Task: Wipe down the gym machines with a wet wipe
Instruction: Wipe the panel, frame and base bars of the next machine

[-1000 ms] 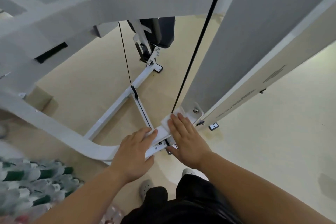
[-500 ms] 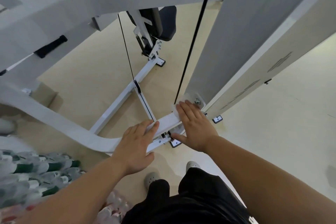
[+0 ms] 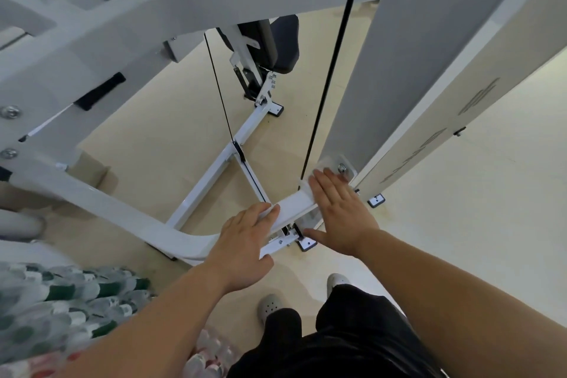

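Note:
I look down at a white gym machine. Its low white base bar (image 3: 293, 204) runs between my two hands. My right hand (image 3: 340, 212) lies flat, fingers together, pressing a white wet wipe (image 3: 319, 167) onto the bar's far end, beside a bolt at the foot of the grey weight-stack cover (image 3: 408, 49). Only the wipe's far edge shows past my fingertips. My left hand (image 3: 242, 247) rests on the bar's near end, fingers curled over its edge.
Two black cables (image 3: 331, 61) rise from the base. A black seat pad (image 3: 270, 40) stands behind. A thick white frame arm (image 3: 153, 18) crosses overhead at left. Shrink-wrapped water bottles (image 3: 61, 307) lie at lower left. My grey shoes (image 3: 271, 307) stand on the beige floor.
My right hand has slid the wipe along the bar away from me, toward the bolt at the cover's foot. My left hand has kept its hold on the bar.

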Available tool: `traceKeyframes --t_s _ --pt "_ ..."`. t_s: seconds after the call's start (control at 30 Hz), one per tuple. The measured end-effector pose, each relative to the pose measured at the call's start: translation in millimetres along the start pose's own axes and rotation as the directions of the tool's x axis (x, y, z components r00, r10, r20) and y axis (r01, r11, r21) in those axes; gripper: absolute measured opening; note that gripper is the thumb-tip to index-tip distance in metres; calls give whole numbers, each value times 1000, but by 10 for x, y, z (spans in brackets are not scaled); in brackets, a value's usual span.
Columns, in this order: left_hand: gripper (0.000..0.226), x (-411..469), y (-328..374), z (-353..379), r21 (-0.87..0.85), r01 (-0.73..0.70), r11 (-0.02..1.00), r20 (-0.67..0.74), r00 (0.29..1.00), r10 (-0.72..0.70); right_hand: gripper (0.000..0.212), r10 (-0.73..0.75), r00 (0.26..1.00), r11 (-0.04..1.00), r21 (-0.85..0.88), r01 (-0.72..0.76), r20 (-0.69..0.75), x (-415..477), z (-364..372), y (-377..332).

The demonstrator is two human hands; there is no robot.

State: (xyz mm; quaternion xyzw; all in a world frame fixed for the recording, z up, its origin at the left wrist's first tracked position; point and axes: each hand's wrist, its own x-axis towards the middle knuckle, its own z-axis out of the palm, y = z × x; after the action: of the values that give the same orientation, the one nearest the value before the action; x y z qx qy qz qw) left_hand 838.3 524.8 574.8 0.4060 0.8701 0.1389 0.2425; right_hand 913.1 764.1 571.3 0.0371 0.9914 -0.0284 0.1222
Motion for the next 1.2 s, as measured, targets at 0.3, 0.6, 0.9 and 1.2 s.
traceKeyframes --t_s 0.3,0.6,0.9,1.2 --pt "73 -92 -34 16 -171 73 983 -110 990 -93 106 -214 976 977 -14 214 -40 -48 240 -324" --pt "70 -703 -377 122 209 248 946 -292 939 -181 125 -48 999 999 -15 48 23 -50 221 -541" --pt "62 -755 -469 62 173 267 948 -312 928 -205 114 -124 992 988 -92 122 -16 2 152 -195" --pt "53 -767 -578 112 208 186 960 -442 894 -77 124 -128 992 981 -144 129 18 -35 213 -445"
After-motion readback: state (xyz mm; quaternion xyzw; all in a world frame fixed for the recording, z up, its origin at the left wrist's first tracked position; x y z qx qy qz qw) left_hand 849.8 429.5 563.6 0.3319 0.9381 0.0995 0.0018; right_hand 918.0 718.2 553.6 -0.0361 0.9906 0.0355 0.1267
